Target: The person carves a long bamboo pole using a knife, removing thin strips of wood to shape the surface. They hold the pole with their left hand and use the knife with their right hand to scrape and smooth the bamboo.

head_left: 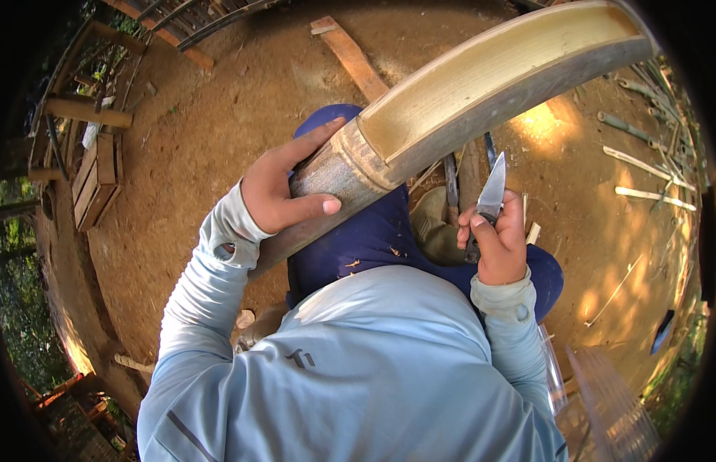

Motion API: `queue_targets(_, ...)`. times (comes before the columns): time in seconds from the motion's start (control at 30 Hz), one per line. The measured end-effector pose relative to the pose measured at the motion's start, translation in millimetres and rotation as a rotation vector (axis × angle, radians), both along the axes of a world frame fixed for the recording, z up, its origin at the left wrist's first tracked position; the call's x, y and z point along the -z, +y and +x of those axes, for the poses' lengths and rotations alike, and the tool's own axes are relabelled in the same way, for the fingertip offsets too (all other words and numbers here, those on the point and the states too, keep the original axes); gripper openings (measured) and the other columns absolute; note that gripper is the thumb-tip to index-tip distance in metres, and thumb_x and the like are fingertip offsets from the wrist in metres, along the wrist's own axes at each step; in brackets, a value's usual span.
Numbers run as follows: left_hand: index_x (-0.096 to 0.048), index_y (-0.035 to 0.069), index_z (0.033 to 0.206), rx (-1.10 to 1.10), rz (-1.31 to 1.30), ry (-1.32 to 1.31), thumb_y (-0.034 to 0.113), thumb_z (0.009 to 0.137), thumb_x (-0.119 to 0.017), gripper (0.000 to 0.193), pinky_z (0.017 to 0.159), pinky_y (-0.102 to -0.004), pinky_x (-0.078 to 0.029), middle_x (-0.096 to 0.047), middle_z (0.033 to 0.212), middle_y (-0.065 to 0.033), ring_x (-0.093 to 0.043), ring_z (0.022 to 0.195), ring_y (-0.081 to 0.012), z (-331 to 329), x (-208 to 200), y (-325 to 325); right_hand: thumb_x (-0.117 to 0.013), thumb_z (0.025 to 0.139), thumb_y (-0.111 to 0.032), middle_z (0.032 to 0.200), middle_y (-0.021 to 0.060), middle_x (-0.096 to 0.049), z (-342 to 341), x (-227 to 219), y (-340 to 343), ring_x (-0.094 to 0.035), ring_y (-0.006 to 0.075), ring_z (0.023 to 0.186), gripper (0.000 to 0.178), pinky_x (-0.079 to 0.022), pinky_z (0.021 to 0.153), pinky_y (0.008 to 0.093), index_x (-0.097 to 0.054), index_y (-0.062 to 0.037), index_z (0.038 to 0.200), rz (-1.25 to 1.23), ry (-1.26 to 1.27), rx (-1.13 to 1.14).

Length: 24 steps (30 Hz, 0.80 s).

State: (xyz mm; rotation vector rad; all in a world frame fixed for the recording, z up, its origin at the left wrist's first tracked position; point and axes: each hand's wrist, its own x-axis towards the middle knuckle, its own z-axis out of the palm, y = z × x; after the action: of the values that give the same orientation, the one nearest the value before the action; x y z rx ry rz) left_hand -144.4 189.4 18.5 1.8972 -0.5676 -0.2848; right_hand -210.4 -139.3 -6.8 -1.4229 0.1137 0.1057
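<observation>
A thick bamboo pole (481, 100) lies slantwise across my lap, reaching from the lower left to the far upper right. Beyond its node ring one side is cut away, baring the pale hollow inside. My left hand (285, 181) wraps around the uncut end, thumb on the near side and fingers over the far side. In my right hand (502, 239) is a knife (492, 189), gripped by its dark handle with the blade pointing up and away from me. The blade is apart from the bamboo, on its near side.
Bamboo sticks (650, 165) lie scattered at the right. A wooden plank (350, 58) rests on the dirt floor (196, 131) ahead. At the left stands a wooden crate (96, 185). Clear corrugated sheets (608, 400) are at the lower right, with a dark blue object (663, 331) nearby.
</observation>
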Motion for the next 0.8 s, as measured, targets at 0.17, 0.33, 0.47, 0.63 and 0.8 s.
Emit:
queue_targets(0.17,-0.032,-0.005,0.152,-0.08,0.221,-0.348,0.038,0.076,-0.085,0.102,0.11,-0.0422,-0.043,-0.054,0.14,-0.0296,-0.053,0.131,-0.041,0,-17,-32,-0.053,0.095,0.001,0.09,0.0108,-0.062,-3,3,0,-0.058,0.0131,0.068,0.027,-0.05,0.06,0.0278,-0.042,0.0006,0.12,0.003,-0.009,0.001)
queue_targets(0.33,-0.034,-0.006,0.15,-0.171,0.372,-0.436,0.043,0.074,-0.085,0.104,0.104,-0.0449,-0.048,-0.055,0.135,-0.0313,-0.057,0.123,-0.0453,6,-36,-67,-0.054,0.095,0.0,0.09,0.0109,-0.062,-10,4,-1,-0.058,0.0134,0.068,0.028,-0.05,0.06,0.0281,-0.041,0.001,0.12,0.001,-0.014,0.004)
queue_targets(0.47,-0.035,-0.006,0.15,-0.144,0.362,-0.393,0.047,0.081,-0.079,0.098,0.107,-0.044,-0.045,-0.054,0.137,-0.0317,-0.056,0.126,-0.0433,15,-37,-68,-0.054,0.095,0.0,0.089,0.0111,-0.062,-14,5,-2,-0.058,0.0134,0.067,0.028,-0.05,0.06,0.0282,-0.042,0.0015,0.12,-0.027,0.004,0.016)
queue_targets(0.63,-0.035,-0.007,0.152,-0.12,0.313,-0.239,0.039,0.094,-0.068,0.081,0.115,-0.0409,-0.036,-0.049,0.146,-0.0303,-0.047,0.138,-0.0393,11,-43,-67,-0.054,0.095,0.0,0.089,0.0108,-0.062,-17,12,-5,-0.057,0.013,0.066,0.029,-0.05,0.06,0.0277,-0.041,0.0014,0.122,-0.03,0.023,0.034)
queue_targets(0.8,-0.036,-0.005,0.151,-0.08,0.237,-0.414,0.036,0.097,-0.066,0.074,0.111,-0.041,-0.041,-0.05,0.144,-0.0295,-0.051,0.134,-0.0392,14,-28,-60,-0.055,0.096,0.0,0.09,0.0094,-0.062,-17,14,-2,-0.057,0.0119,0.069,0.033,-0.049,0.06,0.0266,-0.04,-0.0005,0.125,-0.004,0.044,0.005)
